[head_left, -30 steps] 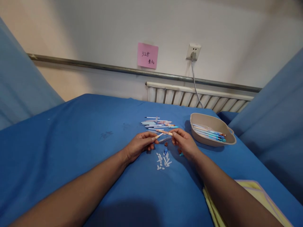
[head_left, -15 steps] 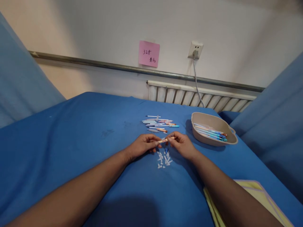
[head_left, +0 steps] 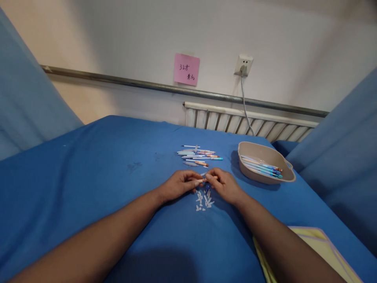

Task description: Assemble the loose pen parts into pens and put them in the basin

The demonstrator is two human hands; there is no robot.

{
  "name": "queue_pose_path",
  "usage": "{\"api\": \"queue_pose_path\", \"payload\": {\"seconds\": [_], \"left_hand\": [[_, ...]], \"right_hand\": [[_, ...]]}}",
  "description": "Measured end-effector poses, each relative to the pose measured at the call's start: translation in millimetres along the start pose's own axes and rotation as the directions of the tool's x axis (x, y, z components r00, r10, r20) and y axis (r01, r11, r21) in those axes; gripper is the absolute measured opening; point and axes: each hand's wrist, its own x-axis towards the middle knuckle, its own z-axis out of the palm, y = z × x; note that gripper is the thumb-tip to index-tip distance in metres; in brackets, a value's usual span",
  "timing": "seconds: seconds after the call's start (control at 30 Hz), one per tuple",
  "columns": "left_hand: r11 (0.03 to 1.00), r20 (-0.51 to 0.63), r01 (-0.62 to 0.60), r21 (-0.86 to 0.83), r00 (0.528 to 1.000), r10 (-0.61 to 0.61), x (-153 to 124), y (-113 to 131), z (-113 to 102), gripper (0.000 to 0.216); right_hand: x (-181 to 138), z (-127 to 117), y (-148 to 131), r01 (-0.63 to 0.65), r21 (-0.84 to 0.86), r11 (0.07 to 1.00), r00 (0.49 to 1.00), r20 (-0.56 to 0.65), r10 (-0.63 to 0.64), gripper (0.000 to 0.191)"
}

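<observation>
Yellow cloth (head_left: 321, 251) at near right. Small white plastic pieces (head_left: 206, 199) loose on the blue sheet (head_left: 141, 149). Just past them, left hand (head_left: 181, 183) and right hand (head_left: 224, 184) grip opposite ends of one orange-patterned pen (head_left: 204, 180), roughly level, partly hidden by fingers. Beyond: loose pen parts and refills (head_left: 194, 156). Beige basin (head_left: 260, 151) to their right holds several pens (head_left: 262, 167).

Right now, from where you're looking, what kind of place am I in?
It looks like a curtained indoor room, perhaps a ward or dormitory, though I can't be sure: blue curtains hang on both sides, a white radiator stands behind, and pen parts lie on a blue sheet.
</observation>
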Motion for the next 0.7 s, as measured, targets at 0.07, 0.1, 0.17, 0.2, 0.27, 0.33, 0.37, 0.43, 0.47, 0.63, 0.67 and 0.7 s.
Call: {"api": "queue_pose_path", "payload": {"seconds": [0.07,0.1,0.17,0.2,0.27,0.33,0.37,0.43,0.47,0.63,0.67,0.7], "left_hand": [[1.0,0.001,0.004,-0.002,1.0,-0.004,0.2,-0.2,0.0,0.032],[1.0,0.002,0.006,-0.011,1.0,-0.006,0.3,-0.4,-0.1,0.032],[0.999,0.006,0.005,-0.034,1.0,-0.005,0.4,-0.8,0.0,0.033],[0.999,0.01,0.002,-0.04,1.0,-0.002,0.4,-0.9,0.3,0.033],[0.999,0.023,-0.005,-0.034,1.0,0.006,0.2,-1.2,0.8,0.032],[1.0,0.03,-0.014,-0.016,0.999,0.014,0.1,-1.4,1.2,0.031],[1.0,0.029,-0.015,-0.011,0.999,0.015,0.1,-1.5,1.2,0.031],[1.0,0.025,-0.017,-0.012,1.0,0.017,0.3,-1.9,0.7,0.033],[1.0,0.023,-0.017,-0.012,1.0,0.017,0.5,-2.3,0.3,0.033],[1.0,0.024,-0.019,0.004,1.0,0.019,0.3,-3.5,-0.1,0.035],[1.0,0.021,-0.018,0.008,1.0,0.018,0.0,-3.3,0.4,0.035],[1.0,0.02,-0.017,0.013,1.0,0.017,-0.3,-2.9,0.9,0.034]], "right_hand": [[-0.6,1.2,-1.5,0.008,0.039,0.999,0.999,-0.045,-0.006,0.022],[-0.8,1.8,-2.0,0.023,0.045,0.999,0.998,-0.06,-0.02,0.023],[-0.8,2.5,-2.4,0.079,0.027,0.996,0.995,-0.059,-0.078,0.017],[-0.6,2.5,-2.3,0.104,0.002,0.995,0.993,-0.049,-0.104,0.013],[-0.2,1.9,-1.8,0.117,-0.062,0.991,0.993,-0.019,-0.118,0.018],[-0.3,0.8,-1.6,0.096,-0.128,0.987,0.995,0.019,-0.094,0.028],[-0.5,0.3,-1.8,0.086,-0.147,0.985,0.996,0.03,-0.083,0.03],[-1.5,-0.4,-3.0,0.085,-0.129,0.988,0.996,0.026,-0.082,0.024],[-2.0,-0.5,-3.6,0.091,-0.101,0.991,0.996,0.016,-0.09,0.021],[-2.3,0.5,-4.1,0.17,-0.093,0.981,0.985,0.049,-0.166,0.014],[-1.9,0.7,-3.5,0.179,-0.111,0.978,0.983,0.072,-0.171,0.019],[-1.6,0.8,-3.0,0.18,-0.125,0.976,0.981,0.092,-0.169,0.025]]}}
